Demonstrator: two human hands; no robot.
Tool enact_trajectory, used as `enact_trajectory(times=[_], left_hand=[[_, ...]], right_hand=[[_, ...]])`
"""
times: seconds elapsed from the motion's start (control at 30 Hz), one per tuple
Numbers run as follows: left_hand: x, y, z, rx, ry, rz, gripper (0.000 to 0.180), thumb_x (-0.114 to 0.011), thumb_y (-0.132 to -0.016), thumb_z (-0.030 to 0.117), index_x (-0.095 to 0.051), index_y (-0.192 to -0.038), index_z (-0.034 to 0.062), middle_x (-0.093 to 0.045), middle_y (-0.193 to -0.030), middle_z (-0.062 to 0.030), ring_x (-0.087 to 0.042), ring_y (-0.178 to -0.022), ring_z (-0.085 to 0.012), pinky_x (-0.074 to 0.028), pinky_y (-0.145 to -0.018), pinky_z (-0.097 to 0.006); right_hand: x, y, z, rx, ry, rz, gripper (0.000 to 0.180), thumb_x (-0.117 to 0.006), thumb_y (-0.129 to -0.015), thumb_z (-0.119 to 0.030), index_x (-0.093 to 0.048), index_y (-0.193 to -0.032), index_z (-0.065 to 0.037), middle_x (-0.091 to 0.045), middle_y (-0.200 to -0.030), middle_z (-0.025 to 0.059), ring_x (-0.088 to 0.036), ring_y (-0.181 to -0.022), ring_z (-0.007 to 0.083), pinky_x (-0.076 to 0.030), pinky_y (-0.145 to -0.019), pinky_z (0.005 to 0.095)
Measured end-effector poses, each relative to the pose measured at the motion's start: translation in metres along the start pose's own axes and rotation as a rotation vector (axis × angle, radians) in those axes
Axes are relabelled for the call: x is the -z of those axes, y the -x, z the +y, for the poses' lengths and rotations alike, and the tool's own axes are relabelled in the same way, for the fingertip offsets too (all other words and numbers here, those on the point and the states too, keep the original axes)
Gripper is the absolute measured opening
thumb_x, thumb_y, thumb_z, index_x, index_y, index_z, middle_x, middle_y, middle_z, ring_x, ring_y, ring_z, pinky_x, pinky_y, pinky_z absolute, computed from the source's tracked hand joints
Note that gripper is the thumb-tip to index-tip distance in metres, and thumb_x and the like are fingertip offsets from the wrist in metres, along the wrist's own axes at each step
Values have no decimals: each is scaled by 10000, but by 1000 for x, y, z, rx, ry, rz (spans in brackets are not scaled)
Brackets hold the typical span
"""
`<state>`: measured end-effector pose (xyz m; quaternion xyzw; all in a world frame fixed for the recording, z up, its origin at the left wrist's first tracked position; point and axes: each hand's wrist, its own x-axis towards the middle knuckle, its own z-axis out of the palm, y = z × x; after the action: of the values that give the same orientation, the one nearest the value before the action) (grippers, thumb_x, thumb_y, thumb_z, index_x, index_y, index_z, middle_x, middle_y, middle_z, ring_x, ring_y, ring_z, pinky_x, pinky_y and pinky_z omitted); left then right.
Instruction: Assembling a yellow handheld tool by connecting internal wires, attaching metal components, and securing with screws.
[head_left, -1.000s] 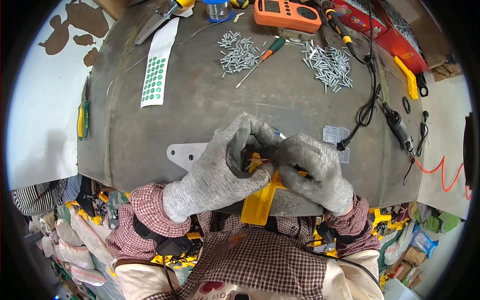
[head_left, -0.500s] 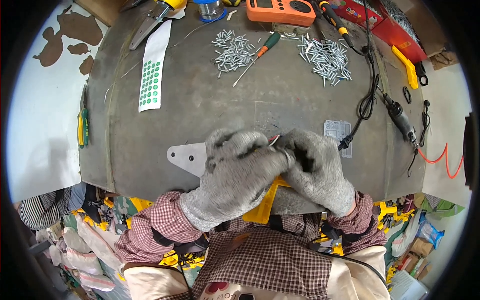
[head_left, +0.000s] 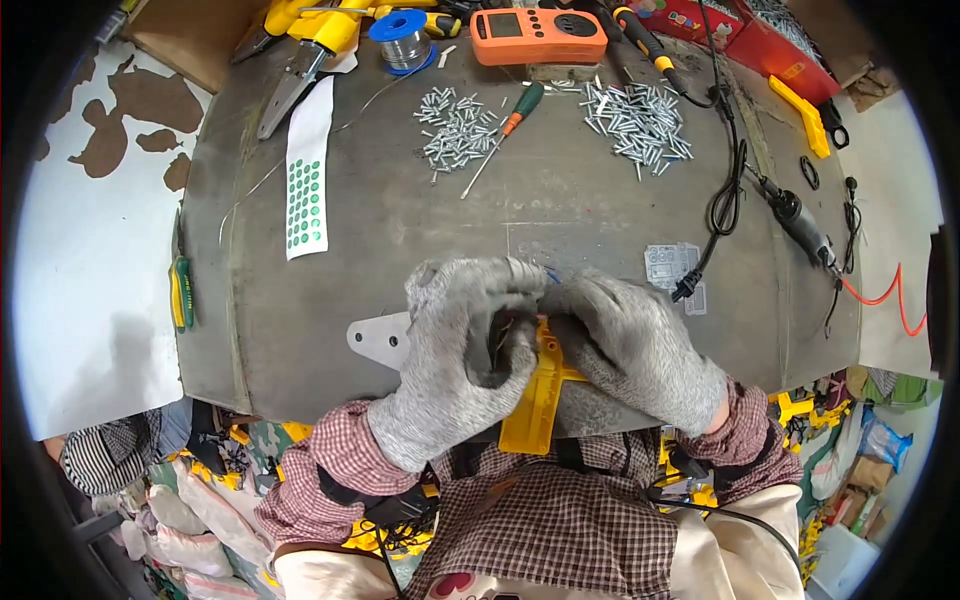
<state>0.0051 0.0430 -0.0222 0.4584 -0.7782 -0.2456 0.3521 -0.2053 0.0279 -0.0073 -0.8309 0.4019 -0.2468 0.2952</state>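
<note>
Both my hands wear grey knit gloves and meet over the near edge of the table. My left hand (head_left: 455, 350) has its fingers curled and pinched, with thin wires showing inside its grip. My right hand (head_left: 640, 345) is pinched against the left fingertips. A bit of blue wire (head_left: 552, 274) pokes out between them; the rest is mostly covered. Below the hands lies a yellow plastic housing (head_left: 533, 405), its upper end partly hidden by the fingers. A pale flat metal plate with holes (head_left: 376, 340) sticks out from beneath my left hand.
Two piles of screws (head_left: 640, 125) lie ahead, with a screwdriver (head_left: 505, 135) beside the left one. Farther back stand an orange meter (head_left: 538, 38) and a solder spool (head_left: 402, 45). A sticker sheet (head_left: 308, 205) is left; a black plug cable (head_left: 725, 210) and power driver (head_left: 797, 222) are right.
My left hand has turned, so the hollow between its thumb and fingers now shows. The red and white wire ends seen before are mostly covered. The whole view has shifted slightly.
</note>
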Motion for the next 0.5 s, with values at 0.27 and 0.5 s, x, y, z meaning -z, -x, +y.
enact_trajectory(times=[0.27,0.5], left_hand=[[6,-8,9,-103,-77,-59,313,-682,-772,21,-648,-1080,69,-625,-960,-74,-597,-987,-273,-395,-1004,-418],[100,-48,-104,69,-809,-89,206,-649,-898,210,-666,-1057,82,-659,-1051,-127,-590,-1066,-320,-380,-1042,-503]], right_hand=[[4,-2,11,9,-175,-28,188,-718,-867,-85,-648,-1038,-55,-663,-887,72,-655,-749,229,-525,-675,334],[-6,3,22,-300,-524,5,159,-716,-917,-132,-658,-997,-8,-669,-897,40,-598,-801,99,-496,-720,274]])
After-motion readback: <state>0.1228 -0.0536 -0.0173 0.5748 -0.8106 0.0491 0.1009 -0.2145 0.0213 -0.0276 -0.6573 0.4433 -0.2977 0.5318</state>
